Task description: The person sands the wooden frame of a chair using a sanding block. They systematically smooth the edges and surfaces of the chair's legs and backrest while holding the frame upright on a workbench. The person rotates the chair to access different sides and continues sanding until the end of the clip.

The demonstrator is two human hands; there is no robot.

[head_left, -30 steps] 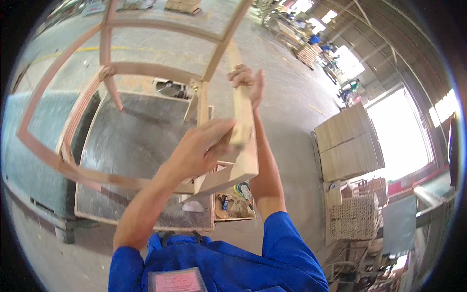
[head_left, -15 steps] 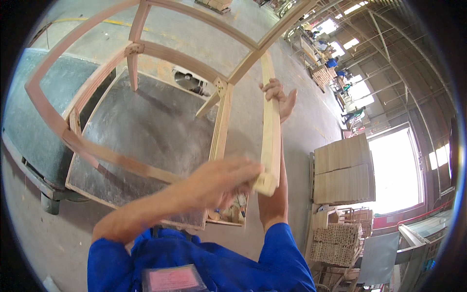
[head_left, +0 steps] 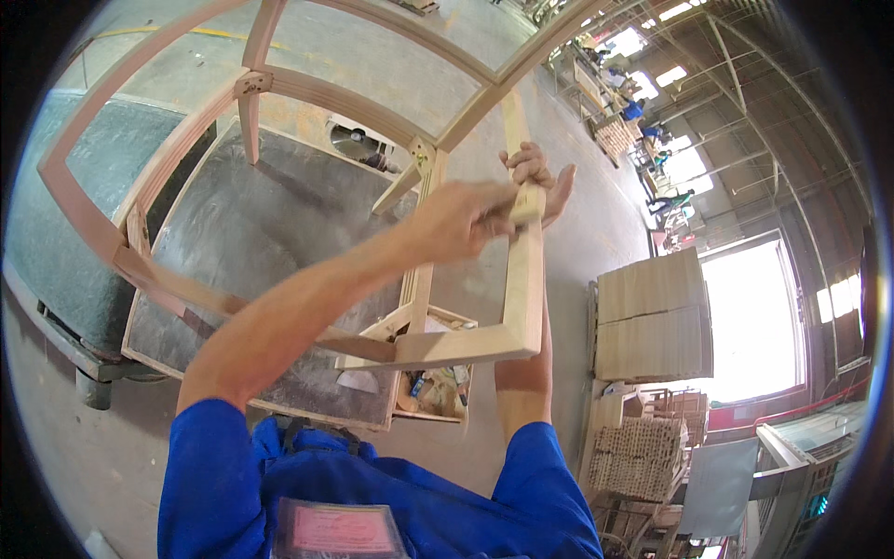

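A bare wooden chair frame (head_left: 523,289) stands tilted on the workbench and reaches past its right side. My right hand (head_left: 533,172) is wrapped round its long right-hand rail, well up from the near corner. My left hand (head_left: 456,222) crosses over from the left, its fingers closed on a small pale block (head_left: 528,203). That block lies against the same rail, just below my right hand. Motion smears the left fingers a little, and they partly cover the block.
A dark-topped workbench (head_left: 279,224) lies under the frame, with a circular saw blade (head_left: 354,140) at its far edge. An open wooden box (head_left: 452,396) of small tools hangs by its near corner. Stacked boards (head_left: 652,317) stand at right; people work far off.
My left hand has slid the pale block up the rail, from the near corner to just below my right hand. The right hand keeps its hold. The frame has barely shifted.
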